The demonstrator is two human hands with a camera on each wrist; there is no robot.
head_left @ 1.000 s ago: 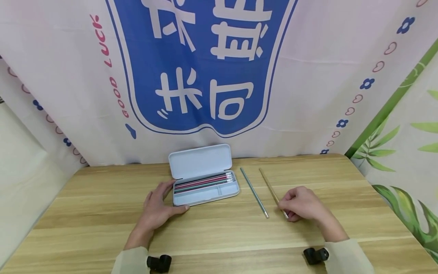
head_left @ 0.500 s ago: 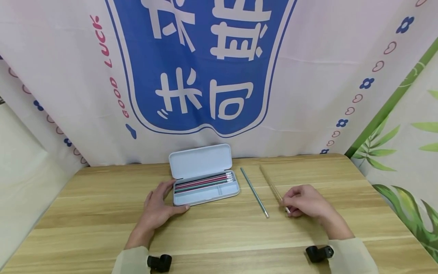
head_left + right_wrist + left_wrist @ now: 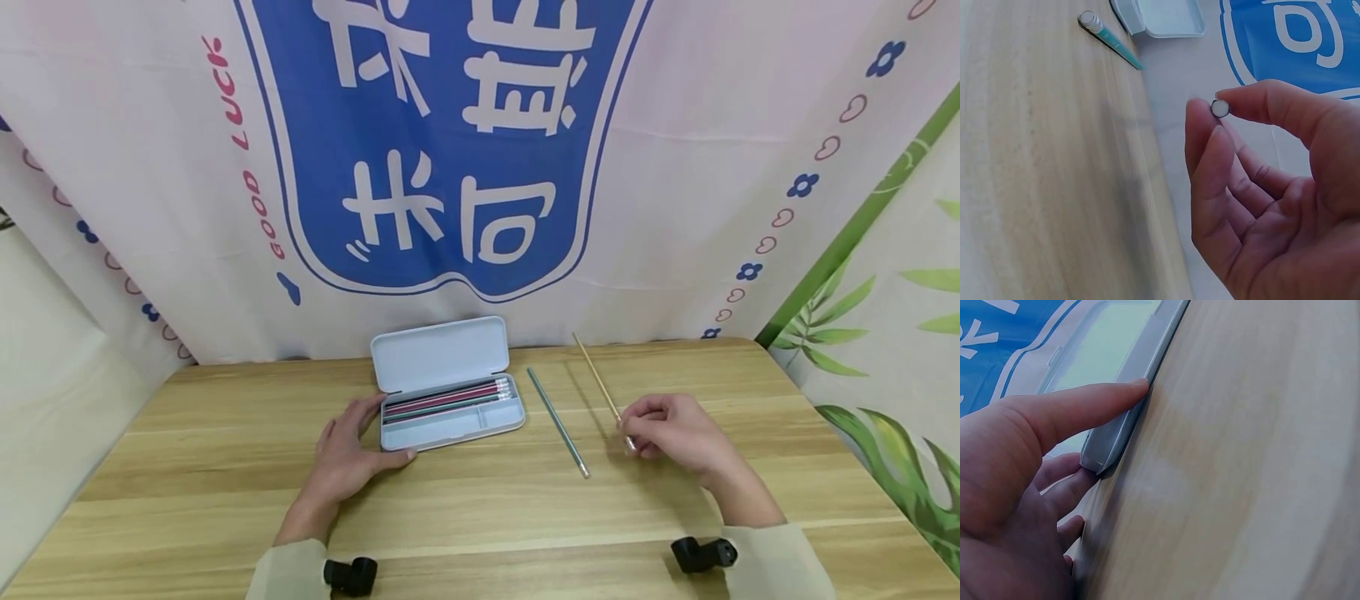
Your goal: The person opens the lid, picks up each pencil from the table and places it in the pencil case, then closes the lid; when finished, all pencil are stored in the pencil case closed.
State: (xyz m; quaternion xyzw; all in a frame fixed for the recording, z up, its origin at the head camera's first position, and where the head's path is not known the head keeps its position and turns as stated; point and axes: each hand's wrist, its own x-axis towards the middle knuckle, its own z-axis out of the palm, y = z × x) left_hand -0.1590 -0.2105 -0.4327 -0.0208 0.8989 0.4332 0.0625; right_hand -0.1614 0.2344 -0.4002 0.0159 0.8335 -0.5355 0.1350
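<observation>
In the head view an open light-blue pencil case [image 3: 430, 434] stands at the back of the table, with several dark, pink and green pencils [image 3: 446, 400] in its long compartment. My left hand [image 3: 345, 457] holds the case by its left end, thumb along the front edge [image 3: 1124, 428] and fingers around the corner. My right hand [image 3: 670, 432] pinches a gold pencil [image 3: 596, 372] near its eraser end, between thumb and fingertips; the pencil is tilted, its far end raised above its shadow. In the right wrist view its round white eraser [image 3: 1220, 109] faces the camera.
A teal pencil [image 3: 557, 419] lies on the wooden table [image 3: 480, 508] between the case and my right hand. The case's raised lid [image 3: 440, 354] leans back near a printed curtain [image 3: 660, 208] behind the table's rear edge.
My right hand has lifted the gold pencil off the table, rising slightly and moving back. The left hand and the pencil case stay as they were.
</observation>
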